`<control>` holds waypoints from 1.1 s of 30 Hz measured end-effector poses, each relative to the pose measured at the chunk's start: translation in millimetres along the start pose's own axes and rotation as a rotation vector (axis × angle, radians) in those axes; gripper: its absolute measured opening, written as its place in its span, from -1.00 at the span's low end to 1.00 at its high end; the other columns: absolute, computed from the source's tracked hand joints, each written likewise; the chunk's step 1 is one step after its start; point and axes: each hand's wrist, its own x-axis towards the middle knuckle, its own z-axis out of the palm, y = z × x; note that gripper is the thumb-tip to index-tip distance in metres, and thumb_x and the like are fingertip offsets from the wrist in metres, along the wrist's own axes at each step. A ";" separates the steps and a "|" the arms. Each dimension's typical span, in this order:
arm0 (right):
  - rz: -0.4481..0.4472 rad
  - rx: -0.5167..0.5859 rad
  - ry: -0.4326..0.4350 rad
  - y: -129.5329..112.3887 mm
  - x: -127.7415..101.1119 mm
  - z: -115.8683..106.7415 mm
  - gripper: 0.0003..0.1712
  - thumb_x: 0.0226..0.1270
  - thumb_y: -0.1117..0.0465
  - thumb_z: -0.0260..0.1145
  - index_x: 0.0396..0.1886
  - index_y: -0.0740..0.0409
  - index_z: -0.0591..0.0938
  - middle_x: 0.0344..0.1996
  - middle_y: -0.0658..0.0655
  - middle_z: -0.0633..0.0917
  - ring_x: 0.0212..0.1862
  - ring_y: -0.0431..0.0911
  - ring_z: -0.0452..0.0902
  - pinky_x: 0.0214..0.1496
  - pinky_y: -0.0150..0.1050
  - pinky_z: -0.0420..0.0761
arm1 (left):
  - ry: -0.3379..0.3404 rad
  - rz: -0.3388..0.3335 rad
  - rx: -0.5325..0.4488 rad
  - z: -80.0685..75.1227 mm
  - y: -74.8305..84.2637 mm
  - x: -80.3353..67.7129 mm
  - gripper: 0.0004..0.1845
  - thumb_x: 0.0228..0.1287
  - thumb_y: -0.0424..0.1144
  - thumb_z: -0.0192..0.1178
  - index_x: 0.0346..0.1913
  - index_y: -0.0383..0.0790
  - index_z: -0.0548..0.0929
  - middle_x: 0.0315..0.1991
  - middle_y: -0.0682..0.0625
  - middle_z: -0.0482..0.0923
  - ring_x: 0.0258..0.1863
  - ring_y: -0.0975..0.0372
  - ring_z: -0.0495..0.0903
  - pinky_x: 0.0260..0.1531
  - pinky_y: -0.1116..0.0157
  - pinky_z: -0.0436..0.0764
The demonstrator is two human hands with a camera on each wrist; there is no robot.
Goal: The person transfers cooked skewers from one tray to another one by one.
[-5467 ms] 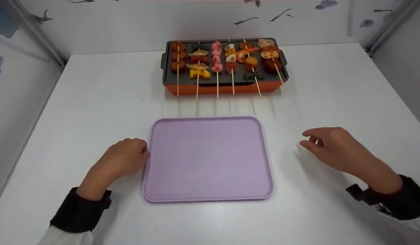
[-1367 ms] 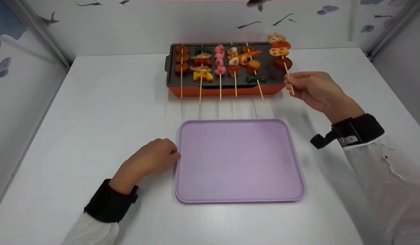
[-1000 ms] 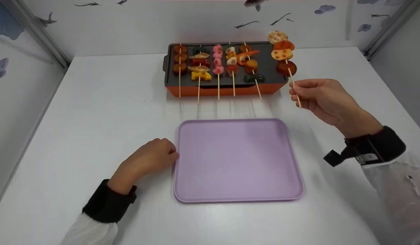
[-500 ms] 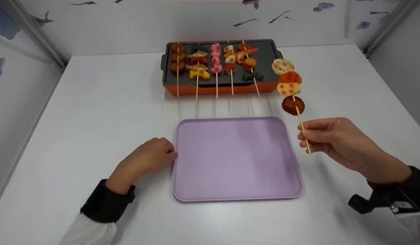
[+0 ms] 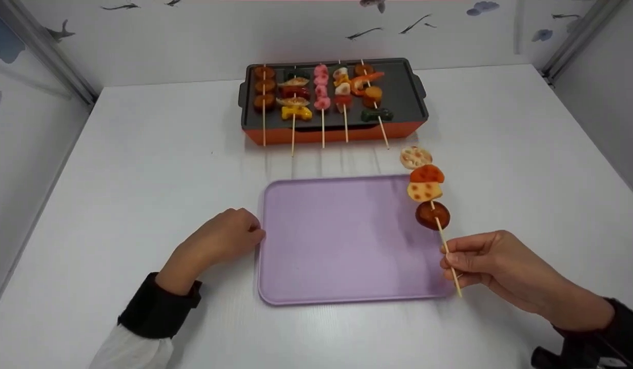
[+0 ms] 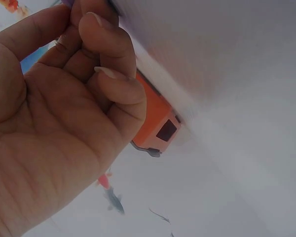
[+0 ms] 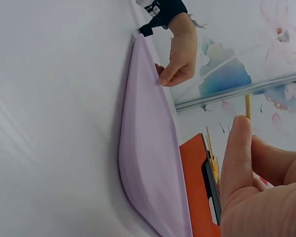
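Observation:
My right hand (image 5: pixel 501 269) pinches the bare end of a food skewer (image 5: pixel 433 215), also seen as a stick end (image 7: pixel 248 106) above the fingertips in the right wrist view. The skewer carries a lotus-root slice, an orange piece, a spotted yellow piece and a round brown one. It is held over the right side of a lilac tray (image 5: pixel 337 241). At the tray's left rim, my left hand (image 5: pixel 219 238) pinches the edge with curled fingers; the right wrist view shows thumb and fingers at that rim. In the left wrist view, the curled fingers (image 6: pixel 111 44) hide most of the contact.
Behind the tray stands an orange grill (image 5: pixel 337 134) with a black top, bearing several more skewers whose sticks jut over its front edge. White patterned walls (image 5: pixel 203 41) close off the back and sides of the white table (image 5: pixel 142 154).
The tray and my left hand shifted right earlier. My right hand took the rightmost skewer from the grill and brought it toward me, over the tray's right side. The other skewers stayed put.

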 end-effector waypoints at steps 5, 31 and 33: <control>0.034 0.022 -0.002 15.0 -2.4 3.4 -0.77 0.52 0.41 0.28 0.02 0.24 0.80 -0.21 0.10 0.83 -0.19 -0.13 0.80 -0.11 -0.25 0.74 | 0.003 0.001 -0.006 0.5 -0.1 0.1 -0.63 0.52 -0.30 0.09 -0.56 -0.16 0.55 -0.64 0.09 0.20 -0.57 0.25 0.23 -0.49 0.26 0.24; 0.128 -0.279 0.099 38.2 -9.3 15.9 -0.75 0.46 0.21 0.42 -0.14 0.36 0.80 -0.48 0.10 0.79 -0.46 -0.15 0.73 -0.36 -0.22 0.74 | -0.004 -0.007 0.004 0.8 -1.5 0.8 -0.66 0.51 -0.29 0.08 -0.50 -0.19 0.65 -0.66 0.10 0.19 -0.61 0.26 0.20 -0.52 0.27 0.21; 0.123 -0.352 0.099 36.8 -9.7 16.9 -0.72 0.47 0.18 0.42 -0.20 0.38 0.79 -0.52 0.12 0.77 -0.50 -0.14 0.71 -0.41 -0.23 0.73 | -0.004 -0.006 0.002 0.8 -1.6 0.9 -0.65 0.51 -0.28 0.08 -0.51 -0.18 0.64 -0.67 0.10 0.19 -0.61 0.26 0.20 -0.51 0.27 0.21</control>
